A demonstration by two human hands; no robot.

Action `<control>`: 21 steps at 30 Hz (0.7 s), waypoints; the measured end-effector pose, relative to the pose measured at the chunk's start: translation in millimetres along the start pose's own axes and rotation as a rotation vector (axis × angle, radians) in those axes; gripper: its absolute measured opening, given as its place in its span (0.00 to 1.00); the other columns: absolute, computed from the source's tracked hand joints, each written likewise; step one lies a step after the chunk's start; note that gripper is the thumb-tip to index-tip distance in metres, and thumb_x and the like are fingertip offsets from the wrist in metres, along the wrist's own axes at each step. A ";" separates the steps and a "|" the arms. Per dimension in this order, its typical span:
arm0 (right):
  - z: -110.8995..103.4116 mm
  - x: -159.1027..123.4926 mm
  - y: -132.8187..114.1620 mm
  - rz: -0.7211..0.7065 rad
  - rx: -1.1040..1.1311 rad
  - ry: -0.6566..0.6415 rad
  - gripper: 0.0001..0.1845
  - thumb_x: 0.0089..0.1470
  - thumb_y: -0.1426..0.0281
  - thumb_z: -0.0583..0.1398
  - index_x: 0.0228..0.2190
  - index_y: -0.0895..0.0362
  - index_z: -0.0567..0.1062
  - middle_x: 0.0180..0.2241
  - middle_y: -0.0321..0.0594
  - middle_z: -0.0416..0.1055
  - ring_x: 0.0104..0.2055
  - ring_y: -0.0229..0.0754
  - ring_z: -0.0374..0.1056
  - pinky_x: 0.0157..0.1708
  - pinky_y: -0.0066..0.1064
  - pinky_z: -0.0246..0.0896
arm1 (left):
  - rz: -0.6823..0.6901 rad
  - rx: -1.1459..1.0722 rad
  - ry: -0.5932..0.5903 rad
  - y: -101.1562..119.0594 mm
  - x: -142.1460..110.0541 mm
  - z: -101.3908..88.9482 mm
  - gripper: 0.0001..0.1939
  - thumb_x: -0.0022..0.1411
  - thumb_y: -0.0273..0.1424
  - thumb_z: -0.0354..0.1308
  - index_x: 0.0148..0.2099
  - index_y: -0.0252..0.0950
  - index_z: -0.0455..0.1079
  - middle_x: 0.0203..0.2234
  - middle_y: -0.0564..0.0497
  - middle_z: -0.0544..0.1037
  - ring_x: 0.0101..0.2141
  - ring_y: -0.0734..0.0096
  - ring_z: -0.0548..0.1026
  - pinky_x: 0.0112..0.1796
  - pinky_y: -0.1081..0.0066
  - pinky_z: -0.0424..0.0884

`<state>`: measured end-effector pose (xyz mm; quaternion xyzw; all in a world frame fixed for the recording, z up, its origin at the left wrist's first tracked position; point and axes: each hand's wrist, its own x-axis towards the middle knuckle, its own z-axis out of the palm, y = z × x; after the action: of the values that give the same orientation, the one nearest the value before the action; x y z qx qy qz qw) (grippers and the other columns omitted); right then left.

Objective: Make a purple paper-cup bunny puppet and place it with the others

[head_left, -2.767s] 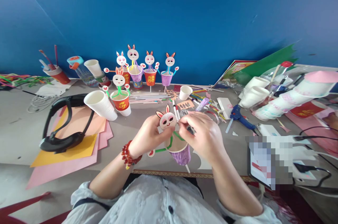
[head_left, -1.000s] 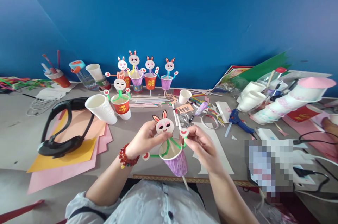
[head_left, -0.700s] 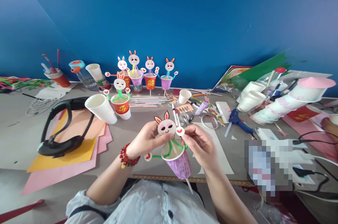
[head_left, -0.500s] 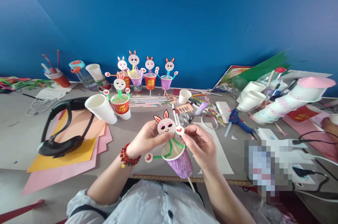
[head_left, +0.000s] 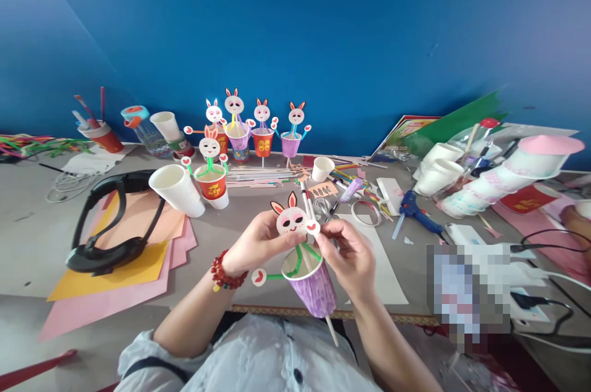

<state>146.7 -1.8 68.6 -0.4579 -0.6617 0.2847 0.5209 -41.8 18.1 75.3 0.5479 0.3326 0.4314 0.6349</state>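
Close to the table's front edge, I hold a paper-cup rabbit puppet with a purple-coloured cup (head_left: 314,290), a stick below it and green pipe-cleaner arms. My left hand (head_left: 261,244) is closed on the rabbit head (head_left: 292,221), its thumb across the lower face. Thumb and fingers of my right hand (head_left: 348,253) pinch the paper disc with a red heart (head_left: 312,228) at the end of one arm, beside the head. A second heart disc (head_left: 259,277) sticks out to the left on its green arm, untouched.
Several similar rabbit puppets (head_left: 261,136) stand at the back. Left are stacked paper cups (head_left: 175,189), a black headset (head_left: 113,220) and coloured paper (head_left: 152,269). On the right lie a blue glue gun (head_left: 420,213), a tower of cups (head_left: 512,176) and a power strip (head_left: 471,244).
The puppet has shifted very slightly, its stick end swinging a little left. Both hands keep the same hold on the head and the heart disc.
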 end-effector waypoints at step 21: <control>3.4 -0.9 -4.2 -0.248 -0.191 0.091 0.07 0.54 0.76 0.61 0.29 0.54 0.69 0.24 0.31 0.68 0.23 0.35 0.64 0.27 0.27 0.60 | 0.021 0.075 0.038 1.3 2.6 5.0 0.13 0.60 0.38 0.66 0.38 0.31 0.76 0.33 0.47 0.81 0.33 0.70 0.76 0.35 0.74 0.71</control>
<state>142.2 -3.9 70.8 -0.4324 -0.7130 0.1329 0.5358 -36.5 18.5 77.6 0.5664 0.3548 0.4357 0.6029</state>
